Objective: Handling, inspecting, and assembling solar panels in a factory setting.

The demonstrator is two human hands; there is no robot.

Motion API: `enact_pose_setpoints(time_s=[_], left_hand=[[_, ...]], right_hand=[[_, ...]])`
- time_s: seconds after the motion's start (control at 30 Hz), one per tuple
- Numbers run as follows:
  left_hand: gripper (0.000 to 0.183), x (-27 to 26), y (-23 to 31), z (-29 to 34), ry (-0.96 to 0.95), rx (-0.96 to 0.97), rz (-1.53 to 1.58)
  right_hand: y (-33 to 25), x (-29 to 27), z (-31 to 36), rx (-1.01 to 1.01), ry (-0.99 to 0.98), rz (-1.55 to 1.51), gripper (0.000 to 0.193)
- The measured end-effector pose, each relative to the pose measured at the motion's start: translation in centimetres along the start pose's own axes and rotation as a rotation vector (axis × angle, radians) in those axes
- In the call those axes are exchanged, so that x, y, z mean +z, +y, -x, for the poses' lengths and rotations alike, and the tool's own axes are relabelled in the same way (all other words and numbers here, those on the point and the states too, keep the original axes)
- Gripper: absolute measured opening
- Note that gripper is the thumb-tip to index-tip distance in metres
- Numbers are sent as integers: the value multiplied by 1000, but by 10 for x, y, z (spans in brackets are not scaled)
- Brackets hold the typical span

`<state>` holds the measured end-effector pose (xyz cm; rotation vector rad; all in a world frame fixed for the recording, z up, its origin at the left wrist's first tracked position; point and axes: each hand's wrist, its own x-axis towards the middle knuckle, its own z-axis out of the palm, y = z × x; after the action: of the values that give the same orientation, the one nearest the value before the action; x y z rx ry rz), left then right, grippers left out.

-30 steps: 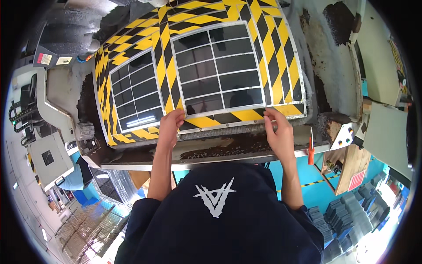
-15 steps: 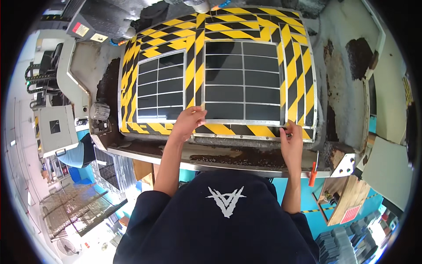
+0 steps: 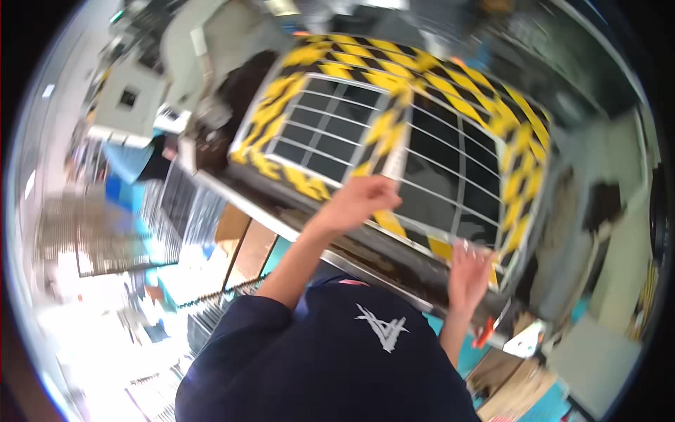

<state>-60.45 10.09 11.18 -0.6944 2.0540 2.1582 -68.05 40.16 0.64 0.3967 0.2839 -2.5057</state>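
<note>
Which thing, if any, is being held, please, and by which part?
Blur leaves any hold unclear; the left hand and right hand are at the near edge of the right dark panel.

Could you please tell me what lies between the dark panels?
In the head view, yellow-and-black tape lies between the left panel and right panel.

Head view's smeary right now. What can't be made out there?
In the head view:
Bare right hand: blur hides whether its fingertips touch the dark, white-gridded panel on the right.
Bare left hand: its back hides its palm and covers part of the yellow-and-black striped frame.
Small orange-handled tool: blur hides the tip's shape.
</note>
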Motion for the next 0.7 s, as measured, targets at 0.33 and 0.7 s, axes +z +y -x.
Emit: enact_pose_setpoints(time_s=[0.33, 0.7], left_hand=[[23, -28, -22, 137, 531, 308, 77], [35, -101, -107, 375, 865, 550, 643]], right_hand=[[31, 43, -75, 414, -455, 314, 23], [312, 155, -61, 1013, -835, 616, 42]])
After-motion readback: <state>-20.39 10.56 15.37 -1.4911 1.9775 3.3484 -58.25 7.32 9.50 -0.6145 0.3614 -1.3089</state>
